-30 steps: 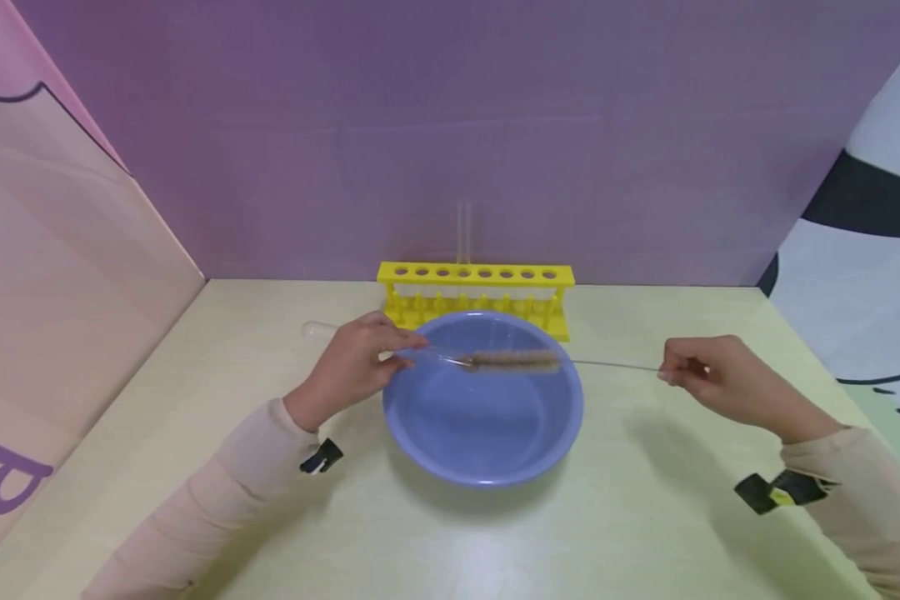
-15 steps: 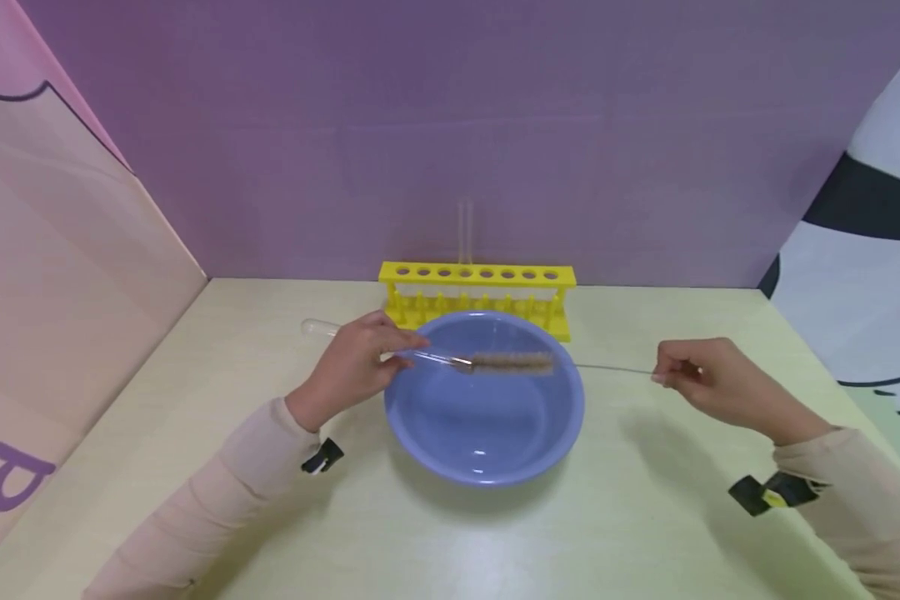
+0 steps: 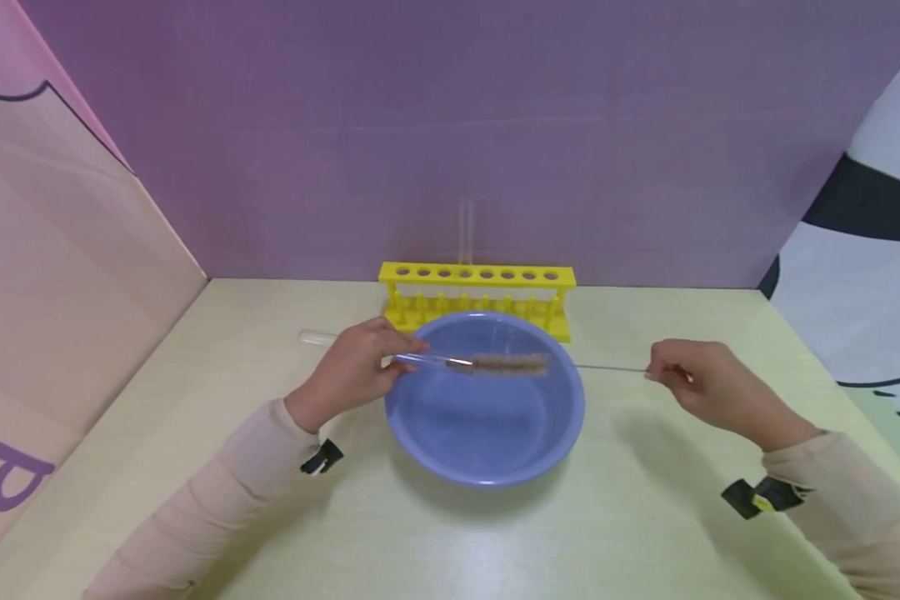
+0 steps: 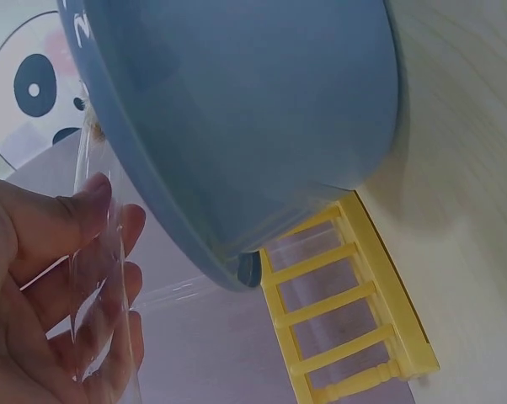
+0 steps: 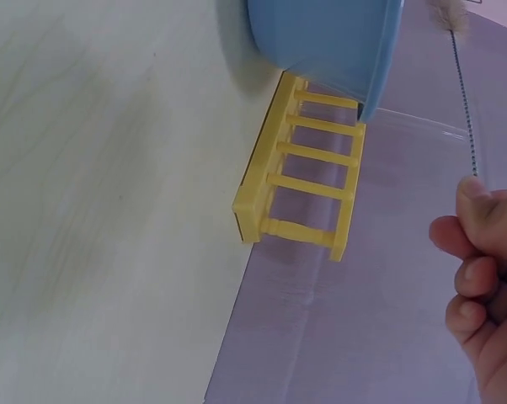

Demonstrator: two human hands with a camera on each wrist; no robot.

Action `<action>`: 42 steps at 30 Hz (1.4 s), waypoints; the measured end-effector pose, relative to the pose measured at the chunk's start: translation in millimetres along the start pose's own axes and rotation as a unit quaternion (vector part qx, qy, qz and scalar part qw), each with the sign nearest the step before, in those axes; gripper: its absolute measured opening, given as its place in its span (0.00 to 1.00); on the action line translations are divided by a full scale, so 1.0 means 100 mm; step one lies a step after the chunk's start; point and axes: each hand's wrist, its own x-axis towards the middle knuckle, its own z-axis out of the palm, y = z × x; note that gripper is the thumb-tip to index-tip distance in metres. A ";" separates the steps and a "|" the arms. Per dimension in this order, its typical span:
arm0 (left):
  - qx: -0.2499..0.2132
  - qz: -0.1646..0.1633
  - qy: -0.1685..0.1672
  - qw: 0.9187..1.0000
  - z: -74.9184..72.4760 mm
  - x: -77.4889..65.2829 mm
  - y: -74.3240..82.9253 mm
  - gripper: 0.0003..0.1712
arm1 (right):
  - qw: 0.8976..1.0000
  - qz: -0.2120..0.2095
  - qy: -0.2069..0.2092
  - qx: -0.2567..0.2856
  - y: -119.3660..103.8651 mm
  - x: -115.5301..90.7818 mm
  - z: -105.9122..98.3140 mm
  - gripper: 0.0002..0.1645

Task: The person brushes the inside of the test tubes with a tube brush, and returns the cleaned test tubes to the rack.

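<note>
My left hand (image 3: 360,358) pinches a clear glass test tube (image 3: 431,359) between thumb and fingers, holding it nearly level. Its rounded closed end sticks out to the left of the hand, and its mouth points right over the blue basin (image 3: 483,479). The tan bristles of a test tube brush (image 3: 510,365) lie in line with the tube, their tip inside the mouth and the rest outside. Off to the right, my right hand (image 3: 693,379) pinches the brush's thin twisted wire handle (image 5: 462,88) near its end.
Behind the basin stands a yellow test tube rack (image 3: 476,273) with a row of holes; one clear upright tube (image 3: 465,233) rises from it. A purple backdrop (image 3: 450,133) closes off the table's (image 3: 270,508) far edge, with printed panels at both sides.
My right hand has shifted a little left, moving the brush with it, and the bristle tip sits slightly deeper in the tube. The tube's closed end has dipped slightly.
</note>
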 end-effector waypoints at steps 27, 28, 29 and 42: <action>-0.101 -0.057 -0.095 0.989 -0.02 0.03 0.04 0.11 | 0.973 -0.129 0.113 -0.152 -0.07 0.08 0.14 0.26; -0.109 -0.058 -0.105 0.987 -0.03 0.03 0.04 0.11 | 0.972 -0.137 0.111 -0.159 -0.08 0.08 0.14 0.26; -0.114 -0.057 -0.115 0.985 -0.03 0.03 0.04 0.11 | 0.969 -0.146 0.111 -0.163 -0.09 0.09 0.14 0.26; -0.111 -0.054 -0.124 0.985 0.01 0.07 0.06 0.11 | 0.966 -0.163 0.124 -0.160 -0.09 0.09 0.18 0.26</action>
